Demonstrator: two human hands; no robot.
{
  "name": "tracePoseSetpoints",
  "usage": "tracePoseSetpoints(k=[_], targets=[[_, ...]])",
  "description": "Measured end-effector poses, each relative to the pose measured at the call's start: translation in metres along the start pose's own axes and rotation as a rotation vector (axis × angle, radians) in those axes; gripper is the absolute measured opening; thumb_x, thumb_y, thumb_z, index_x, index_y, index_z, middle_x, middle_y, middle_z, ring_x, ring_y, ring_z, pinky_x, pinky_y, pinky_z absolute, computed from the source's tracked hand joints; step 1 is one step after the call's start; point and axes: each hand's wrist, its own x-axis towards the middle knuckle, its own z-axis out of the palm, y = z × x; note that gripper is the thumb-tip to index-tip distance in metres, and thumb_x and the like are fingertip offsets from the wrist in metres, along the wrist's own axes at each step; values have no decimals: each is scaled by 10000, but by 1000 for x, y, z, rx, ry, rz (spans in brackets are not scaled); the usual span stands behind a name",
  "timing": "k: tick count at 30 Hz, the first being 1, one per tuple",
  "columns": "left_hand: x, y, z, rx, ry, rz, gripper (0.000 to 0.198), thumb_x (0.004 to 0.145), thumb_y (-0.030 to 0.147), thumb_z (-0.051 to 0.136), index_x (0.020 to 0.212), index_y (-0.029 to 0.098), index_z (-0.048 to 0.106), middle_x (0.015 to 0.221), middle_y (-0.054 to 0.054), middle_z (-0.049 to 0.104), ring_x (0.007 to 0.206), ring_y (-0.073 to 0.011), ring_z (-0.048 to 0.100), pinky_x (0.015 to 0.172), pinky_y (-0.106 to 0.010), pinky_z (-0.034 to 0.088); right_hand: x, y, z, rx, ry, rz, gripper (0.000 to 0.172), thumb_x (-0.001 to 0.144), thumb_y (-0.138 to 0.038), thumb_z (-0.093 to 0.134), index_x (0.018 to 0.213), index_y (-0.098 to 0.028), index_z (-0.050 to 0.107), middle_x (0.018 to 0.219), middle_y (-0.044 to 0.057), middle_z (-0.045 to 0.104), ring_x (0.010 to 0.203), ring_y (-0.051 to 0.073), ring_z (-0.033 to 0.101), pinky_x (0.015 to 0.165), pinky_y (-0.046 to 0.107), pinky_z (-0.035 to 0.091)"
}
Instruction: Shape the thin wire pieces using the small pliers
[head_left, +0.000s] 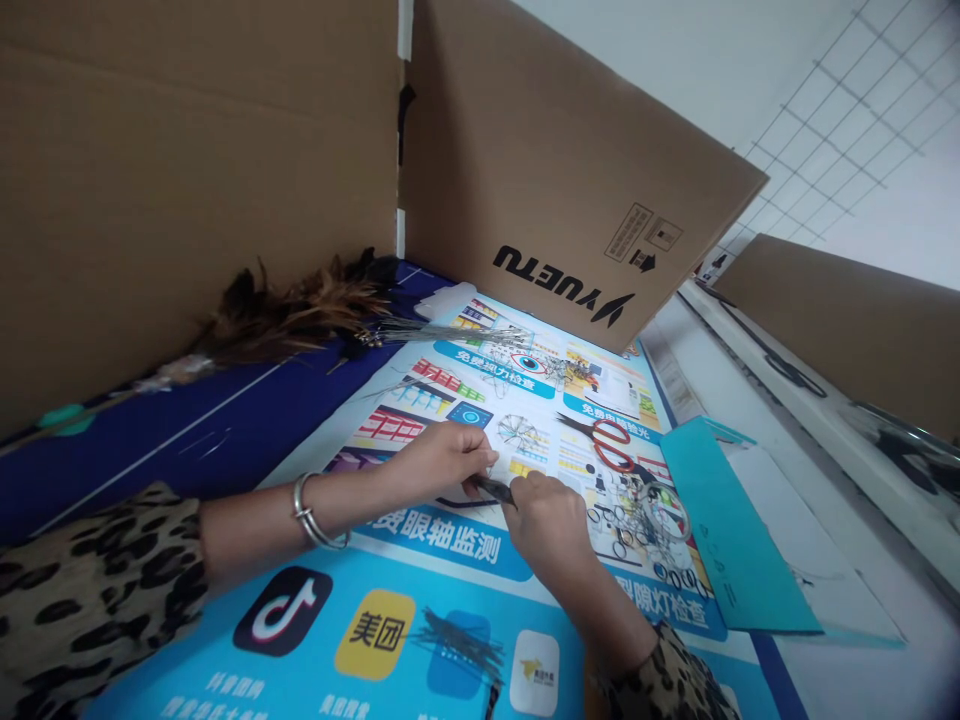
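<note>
Over the middle of the printed sheet, my left hand (454, 458) pinches with thumb and fingertips at one end of a thin dark strip (493, 488). The fingers of my right hand (551, 515) are curled around its other end. Most of the strip is hidden, so I cannot tell its exact kind. Just beyond my hands lies a small round tangle of thin wire (517, 432). Scissors with red handles (611, 443) rest ahead of my right hand. Close to my right wrist is a pile of wire loops and small rings (637, 520).
Brown feathers (300, 312) lie along the left cardboard wall (195, 170), beside a bundle of thin wires (450, 333). Another cardboard panel (540, 180) stands at the back. A teal box (731, 530) sits at right. Dark thin strands (461, 645) lie near the front edge.
</note>
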Motion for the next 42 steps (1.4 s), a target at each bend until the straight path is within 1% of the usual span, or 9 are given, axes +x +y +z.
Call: tracePoseSetpoints(k=[4, 12, 20, 26, 29, 31, 35, 38, 42], targets=[[-5, 7, -3, 236, 6, 102, 263, 840, 332, 451, 684, 172, 589, 571, 20, 639, 579, -135, 610, 581, -231, 424, 2, -2, -11, 73, -145, 55, 176, 845, -355, 497, 770, -203, 547, 749, 8, 596, 625, 135, 522, 496, 256, 140], [-16, 18, 2, 605, 100, 246, 253, 867, 296, 427, 721, 189, 604, 664, 16, 640, 637, -133, 567, 576, -211, 373, 5, 7, -17, 307, -301, 66, 286, 829, -433, 497, 669, -199, 539, 650, -19, 586, 564, 104, 486, 495, 238, 152], [-22, 9, 8, 787, 133, 386, 246, 892, 278, 408, 831, 178, 624, 704, -19, 658, 647, -151, 587, 590, -238, 376, 6, 13, -19, 475, -332, 41, 318, 812, -420, 521, 599, -185, 504, 537, -41, 480, 492, 73, 408, 481, 222, 169], [-26, 1, 16, 902, 173, 522, 276, 904, 294, 382, 818, 171, 613, 653, -30, 645, 621, -168, 578, 583, -263, 373, 4, 19, -16, 556, -358, -33, 330, 798, -411, 551, 574, -175, 497, 522, -47, 443, 490, 70, 405, 479, 206, 203], [-24, 4, 11, 874, 165, 488, 260, 897, 291, 392, 820, 180, 615, 673, -23, 651, 623, -158, 579, 582, -254, 372, 4, 20, -15, 544, -294, -55, 288, 805, -412, 552, 631, -182, 545, 595, -33, 505, 530, 82, 437, 495, 207, 230], [-19, 9, 3, 827, 206, 418, 252, 887, 305, 406, 812, 181, 613, 681, -18, 652, 621, -152, 577, 582, -249, 373, 4, 20, -13, 530, -218, -69, 241, 805, -412, 559, 704, -194, 578, 680, -13, 550, 597, 104, 471, 519, 212, 257], [-2, 14, -22, 529, 268, 228, 260, 864, 339, 418, 775, 185, 607, 673, 1, 648, 633, -136, 578, 601, -229, 401, 3, 22, -3, 567, -97, -46, 193, 799, -376, 582, 721, -199, 574, 710, 6, 544, 707, 142, 500, 590, 224, 323], [10, 9, -33, 373, 191, 147, 255, 829, 353, 453, 727, 178, 609, 671, 3, 628, 640, -139, 565, 592, -228, 404, 4, 23, 11, 645, 45, 74, 191, 841, -346, 529, 732, -191, 556, 715, 13, 529, 753, 154, 505, 644, 239, 358], [18, -6, -32, 419, 61, 128, 250, 781, 381, 515, 717, 179, 648, 659, 2, 608, 634, -143, 530, 577, -234, 377, 6, 23, 24, 712, 147, 178, 216, 854, -349, 506, 719, -185, 549, 737, 18, 512, 760, 153, 508, 666, 249, 374]])
